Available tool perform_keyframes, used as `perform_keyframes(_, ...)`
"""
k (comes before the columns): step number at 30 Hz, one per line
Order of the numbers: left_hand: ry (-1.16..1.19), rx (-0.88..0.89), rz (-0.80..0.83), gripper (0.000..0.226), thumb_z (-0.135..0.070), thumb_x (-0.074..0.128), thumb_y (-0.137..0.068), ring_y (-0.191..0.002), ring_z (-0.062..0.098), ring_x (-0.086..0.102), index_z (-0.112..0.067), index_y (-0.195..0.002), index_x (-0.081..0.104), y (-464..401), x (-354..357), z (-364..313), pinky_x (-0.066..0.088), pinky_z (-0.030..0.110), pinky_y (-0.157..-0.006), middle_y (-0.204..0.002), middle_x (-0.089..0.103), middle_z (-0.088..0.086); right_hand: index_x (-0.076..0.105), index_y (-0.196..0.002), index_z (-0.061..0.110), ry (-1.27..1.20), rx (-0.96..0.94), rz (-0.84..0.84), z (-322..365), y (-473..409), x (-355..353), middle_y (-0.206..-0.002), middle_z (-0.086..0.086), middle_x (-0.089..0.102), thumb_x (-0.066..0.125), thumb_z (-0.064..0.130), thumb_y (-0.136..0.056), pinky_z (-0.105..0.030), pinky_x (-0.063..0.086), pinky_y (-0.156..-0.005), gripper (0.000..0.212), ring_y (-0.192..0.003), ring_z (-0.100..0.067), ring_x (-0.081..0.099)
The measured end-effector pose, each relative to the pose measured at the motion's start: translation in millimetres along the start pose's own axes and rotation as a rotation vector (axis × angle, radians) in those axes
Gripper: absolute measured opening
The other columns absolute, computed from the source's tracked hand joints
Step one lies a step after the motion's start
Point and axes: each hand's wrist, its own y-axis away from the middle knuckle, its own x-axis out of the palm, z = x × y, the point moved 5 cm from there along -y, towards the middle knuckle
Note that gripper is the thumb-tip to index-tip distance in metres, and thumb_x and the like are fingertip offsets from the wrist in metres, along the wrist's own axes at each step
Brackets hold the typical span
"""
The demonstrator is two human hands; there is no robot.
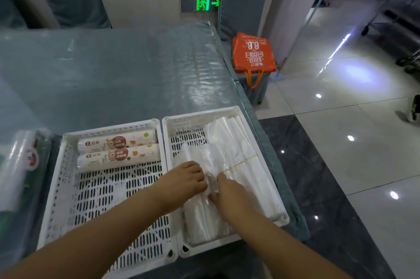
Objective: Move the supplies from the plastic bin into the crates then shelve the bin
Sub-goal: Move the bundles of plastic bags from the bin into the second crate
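Two white slotted crates sit side by side on a table (113, 69) covered in clear plastic sheeting. The left crate (68, 187) holds two printed rolls (118, 150) lying across its far end — one just behind the other. The right crate (268, 199) holds stacks of clear plastic bags (229, 142), and both hands are down in it. The left hand (184, 181) lies palm-down with fingers curled onto a bag bundle (200, 217); the right hand (227, 190) pinches the same bundle from the other side, fingertips of both nearly meeting. At the table's left edge the plastic bin (38, 142) shows only partly, with wrapped supplies (20, 165) inside. An orange bag (252, 53) rests on a chair beyond the table's right side.
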Motion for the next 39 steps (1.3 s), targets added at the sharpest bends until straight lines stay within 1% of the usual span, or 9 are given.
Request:
perform_keyframes(5,-0.021,-0.029,-0.073,0.028,-0.016,0.074,-0.06,-0.095,0.014,0.059,-0.028,-0.084,0.064,-1,3,1,0.034,0.031,-0.102,-0.089,0.065,-0.01,0.044,-0.096,0.025,-0.032,-0.054,0.059,-1,-5,5,-0.073,0.01,0.048,0.057,0.032,-0.085,-0.027,0.038,-0.062,0.019,-0.068,-0.013,0.05)
perform_keyframes(9,-0.019,-0.11,-0.086,0.045,-0.016,0.077,-0.06,-0.104,0.014,0.059,-0.029,-0.101,0.064,-1,3,8,0.035,0.03,-0.101,-0.105,0.066,-0.008,0.049,-0.104,0.02,-0.068,-0.089,0.086,6,0,1,-0.091,-0.001,0.062,0.052,0.03,-0.089,-0.027,0.043,-0.069,0.019,-0.08,-0.018,0.059)
perform_keyframes(13,0.044,-0.165,-0.119,0.074,-0.004,0.074,-0.053,-0.114,0.015,0.058,-0.023,-0.123,0.057,-5,2,3,0.044,0.036,-0.1,-0.125,0.062,-0.001,0.055,-0.116,0.022,0.13,-0.215,-0.182,4,17,-35,-0.104,0.002,0.065,0.048,0.029,-0.093,-0.027,0.047,-0.074,0.025,-0.089,-0.015,0.062)
perform_keyframes(16,0.128,-0.178,-0.151,0.063,-0.009,0.062,-0.069,-0.125,0.015,0.05,-0.024,-0.13,0.051,-15,3,-8,0.022,0.037,-0.109,-0.134,0.056,-0.002,0.058,-0.117,0.02,0.225,-0.174,-0.448,-7,25,-69,-0.111,0.001,0.062,0.055,0.022,-0.091,-0.025,0.049,-0.074,0.027,-0.092,-0.015,0.058)
perform_keyframes(19,0.208,-0.163,-0.034,0.059,-0.042,0.031,-0.092,-0.145,0.015,0.005,-0.028,-0.147,0.014,-27,21,-21,-0.011,0.039,-0.112,-0.156,0.013,-0.003,0.049,-0.124,0.022,0.243,-0.015,-0.407,-26,20,-74,-0.117,0.0,0.057,0.054,0.026,-0.092,-0.023,0.046,-0.079,0.032,-0.097,-0.014,0.056)
perform_keyframes(24,0.058,-0.093,0.082,0.07,-0.058,0.015,-0.091,-0.137,0.022,-0.029,-0.027,-0.142,-0.019,-30,47,-31,-0.03,0.046,-0.102,-0.152,-0.021,0.003,0.036,-0.126,0.022,0.117,0.075,-0.245,-37,19,-52,-0.108,-0.003,0.059,0.047,0.026,-0.093,-0.034,0.051,-0.082,0.035,-0.093,-0.019,0.06)
perform_keyframes(32,0.109,-0.137,0.076,0.073,-0.065,0.014,-0.087,-0.136,0.017,-0.032,-0.028,-0.139,-0.021,-37,45,-31,-0.03,0.044,-0.102,-0.152,-0.021,-0.002,0.043,-0.109,0.027,-0.158,0.098,-0.219,-47,19,-50,-0.104,0.001,0.06,0.053,0.025,-0.092,-0.03,0.05,-0.08,0.02,-0.086,-0.012,0.056)
perform_keyframes(36,0.141,-0.177,0.014,0.08,-0.068,0.017,-0.085,-0.135,0.013,-0.031,-0.026,-0.14,-0.022,-53,38,-38,-0.03,0.044,-0.102,-0.151,-0.02,-0.004,0.047,-0.11,0.025,-0.018,0.074,-0.166,-41,21,-53,-0.102,-0.001,0.06,0.044,0.031,-0.095,-0.032,0.049,-0.082,0.016,-0.089,-0.016,0.059)
perform_keyframes(39,0.125,-0.113,0.027,0.08,-0.068,0.015,-0.084,-0.133,0.013,-0.036,-0.029,-0.138,-0.029,-64,42,-45,-0.032,0.043,-0.102,-0.149,-0.028,-0.004,0.056,-0.111,0.024,0.097,0.072,-0.348,-53,29,-79,-0.107,0.003,0.062,0.045,0.029,-0.096,-0.021,0.042,-0.073,0.019,-0.089,-0.012,0.059)
